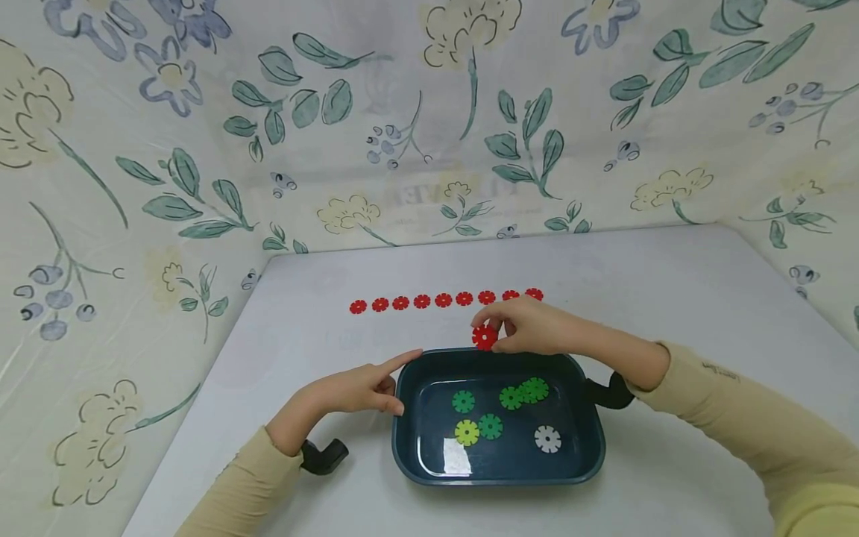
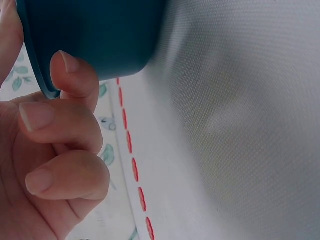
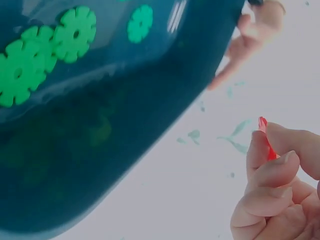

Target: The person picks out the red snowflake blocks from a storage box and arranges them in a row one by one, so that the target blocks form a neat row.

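Note:
My right hand (image 1: 537, 326) pinches a red notched plastic disc (image 1: 484, 337) between thumb and fingertips, just over the far rim of a dark blue tray (image 1: 499, 482). In the right wrist view the disc (image 3: 270, 150) shows edge-on. At the tray's left end, my left hand (image 1: 356, 388) holds the rim, its index finger stretched toward the far left corner and its thumb at the side. The left wrist view has curled fingers (image 2: 67, 175) against and below the tray's outer wall (image 2: 110, 40). Inside the tray lie several green discs (image 1: 491, 426), a yellow-green one (image 1: 467, 432) and a white one (image 1: 547, 439).
Beyond the tray, several red discs (image 1: 421, 301) lie in a spaced row across the white table (image 1: 302, 321). Its far end overlaps my right hand in the head view. Flower-patterned sheeting (image 1: 403, 179) rises behind and beside the table. Black wrist devices (image 1: 325, 456) sit on both wrists.

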The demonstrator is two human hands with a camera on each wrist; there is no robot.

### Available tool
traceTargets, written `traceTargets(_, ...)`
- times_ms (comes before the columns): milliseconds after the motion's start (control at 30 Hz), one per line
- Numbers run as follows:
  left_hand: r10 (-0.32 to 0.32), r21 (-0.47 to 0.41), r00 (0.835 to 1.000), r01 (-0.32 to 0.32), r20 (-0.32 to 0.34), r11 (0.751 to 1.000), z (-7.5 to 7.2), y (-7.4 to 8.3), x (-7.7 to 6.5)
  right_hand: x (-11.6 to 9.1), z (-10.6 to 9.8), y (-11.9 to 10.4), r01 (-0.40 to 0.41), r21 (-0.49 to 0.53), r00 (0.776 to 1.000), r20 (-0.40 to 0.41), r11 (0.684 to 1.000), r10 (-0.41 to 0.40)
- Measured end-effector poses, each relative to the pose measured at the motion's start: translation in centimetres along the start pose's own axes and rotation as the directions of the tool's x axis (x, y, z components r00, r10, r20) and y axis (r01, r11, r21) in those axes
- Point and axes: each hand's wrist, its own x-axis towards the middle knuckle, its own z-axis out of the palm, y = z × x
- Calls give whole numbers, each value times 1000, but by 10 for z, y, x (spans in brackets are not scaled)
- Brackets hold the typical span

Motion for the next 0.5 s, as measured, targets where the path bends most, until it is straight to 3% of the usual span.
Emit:
traceTargets(167, 4, -1, 1000, -4, 0, 1000, 0, 0, -2, -3, -10, 20, -10, 45, 994, -104, 999, 14)
traceTargets(500, 13, -13, 1000, -13, -2, 1000, 1, -4, 1, -5, -29, 70, -138, 157, 951, -255, 978, 175)
